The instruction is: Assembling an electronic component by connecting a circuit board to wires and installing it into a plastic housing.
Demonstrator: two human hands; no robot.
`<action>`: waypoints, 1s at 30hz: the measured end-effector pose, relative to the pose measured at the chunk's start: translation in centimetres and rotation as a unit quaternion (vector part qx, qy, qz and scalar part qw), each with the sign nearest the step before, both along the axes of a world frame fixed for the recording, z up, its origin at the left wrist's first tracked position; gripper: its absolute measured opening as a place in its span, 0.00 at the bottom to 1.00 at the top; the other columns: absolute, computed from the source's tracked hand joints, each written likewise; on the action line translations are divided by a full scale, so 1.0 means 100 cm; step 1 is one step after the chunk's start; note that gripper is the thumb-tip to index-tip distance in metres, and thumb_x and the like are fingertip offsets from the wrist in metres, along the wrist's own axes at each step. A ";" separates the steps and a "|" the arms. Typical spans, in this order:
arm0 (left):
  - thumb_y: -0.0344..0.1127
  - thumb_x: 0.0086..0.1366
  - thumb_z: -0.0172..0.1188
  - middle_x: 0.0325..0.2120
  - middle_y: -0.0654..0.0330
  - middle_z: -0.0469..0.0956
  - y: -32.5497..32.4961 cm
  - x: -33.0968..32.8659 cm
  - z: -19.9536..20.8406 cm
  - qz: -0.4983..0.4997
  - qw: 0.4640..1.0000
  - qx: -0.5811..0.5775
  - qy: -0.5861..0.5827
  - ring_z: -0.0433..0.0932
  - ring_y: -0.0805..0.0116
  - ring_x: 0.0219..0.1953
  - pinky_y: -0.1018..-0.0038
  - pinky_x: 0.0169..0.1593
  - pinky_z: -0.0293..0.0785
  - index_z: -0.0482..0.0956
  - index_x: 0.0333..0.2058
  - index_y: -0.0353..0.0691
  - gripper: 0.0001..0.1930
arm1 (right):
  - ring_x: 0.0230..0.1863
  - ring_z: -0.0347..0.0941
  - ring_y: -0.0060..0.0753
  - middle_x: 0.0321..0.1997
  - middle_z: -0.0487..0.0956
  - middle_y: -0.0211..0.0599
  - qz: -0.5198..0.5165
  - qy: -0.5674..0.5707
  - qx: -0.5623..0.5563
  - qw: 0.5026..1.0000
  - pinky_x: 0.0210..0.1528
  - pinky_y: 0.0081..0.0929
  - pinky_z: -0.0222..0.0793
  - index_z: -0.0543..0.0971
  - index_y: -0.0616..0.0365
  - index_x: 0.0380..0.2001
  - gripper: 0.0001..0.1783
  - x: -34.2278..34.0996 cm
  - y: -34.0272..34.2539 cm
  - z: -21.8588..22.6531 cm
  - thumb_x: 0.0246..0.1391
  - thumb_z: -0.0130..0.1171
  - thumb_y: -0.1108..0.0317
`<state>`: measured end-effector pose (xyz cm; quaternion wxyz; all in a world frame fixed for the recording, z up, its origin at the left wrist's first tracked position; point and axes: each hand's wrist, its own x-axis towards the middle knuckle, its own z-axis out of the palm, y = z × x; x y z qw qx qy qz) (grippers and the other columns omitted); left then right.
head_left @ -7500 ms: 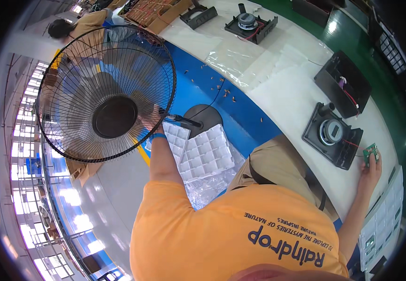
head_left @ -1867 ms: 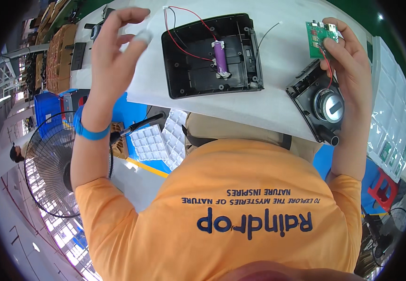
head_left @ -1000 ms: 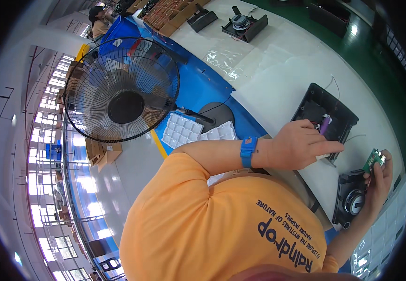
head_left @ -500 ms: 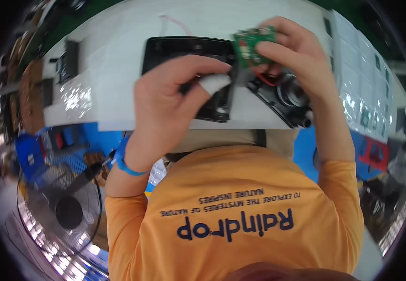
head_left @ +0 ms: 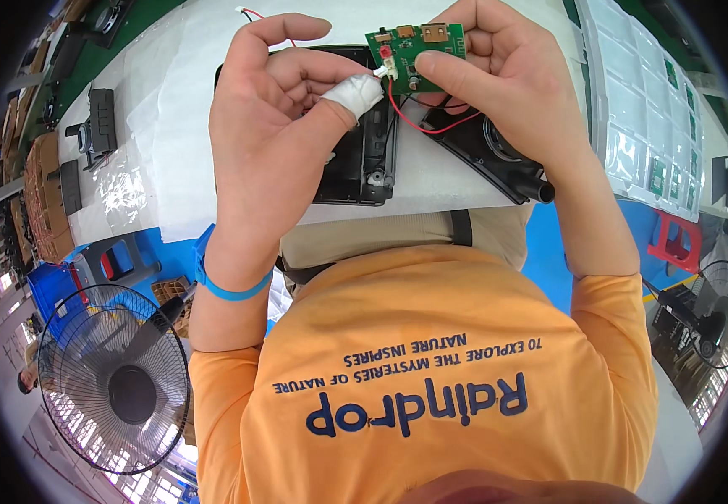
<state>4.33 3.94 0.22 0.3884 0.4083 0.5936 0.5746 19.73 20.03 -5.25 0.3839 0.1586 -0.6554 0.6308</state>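
My right hand (head_left: 519,80) grips a green circuit board (head_left: 406,46) by its right side, thumb on top. My left hand (head_left: 272,126), its thumb wrapped in white tape, pinches a small white plug (head_left: 381,71) at the board's left edge. A red wire (head_left: 431,131) loops from there toward a black speaker part (head_left: 486,155) lying below the right hand. Whether the plug is fully seated I cannot tell. Beneath my left hand lies an open black plastic housing (head_left: 351,168), partly covered by that hand. Past my left fingers, a thin wire end with a white connector (head_left: 241,10) sticks out.
White sheeting (head_left: 183,168) covers the table. At the left stand black speaker parts (head_left: 99,126). Clear plastic trays (head_left: 624,109) with green boards line the right side. A fan (head_left: 129,391) is at lower left, a red stool (head_left: 675,242) at right.
Both hands have moved up and the board has shifted left, now lying flatter. My left fingertips, apart from the board before, have come to its edge at the plug.
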 end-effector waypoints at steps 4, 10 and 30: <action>0.17 0.60 0.61 0.38 0.52 0.82 -0.002 -0.002 0.000 0.017 1.000 -0.013 -0.007 0.81 0.69 0.40 0.78 0.47 0.76 0.64 0.55 0.27 0.24 | 0.31 0.77 0.15 0.33 0.81 0.33 -0.148 -0.386 -0.178 0.893 0.30 0.14 0.75 0.72 0.65 0.39 0.09 0.009 -0.031 0.054 0.58 0.62 0.80; 0.18 0.60 0.59 0.36 0.54 0.81 0.001 -0.006 -0.003 0.015 1.000 -0.014 -0.015 0.82 0.69 0.40 0.78 0.47 0.77 0.61 0.56 0.25 0.25 | 0.29 0.74 0.10 0.31 0.80 0.30 -0.216 -0.399 -0.059 0.889 0.28 0.11 0.70 0.74 0.64 0.37 0.08 0.010 -0.039 0.071 0.57 0.64 0.78; 0.16 0.59 0.58 0.36 0.54 0.81 0.000 -0.003 -0.009 0.026 0.999 0.020 0.002 0.81 0.70 0.40 0.79 0.46 0.77 0.63 0.52 0.29 0.23 | 0.26 0.83 0.32 0.25 0.81 0.38 -0.257 -0.416 0.117 0.864 0.29 0.25 0.76 0.74 0.60 0.36 0.10 0.012 -0.048 0.079 0.54 0.66 0.71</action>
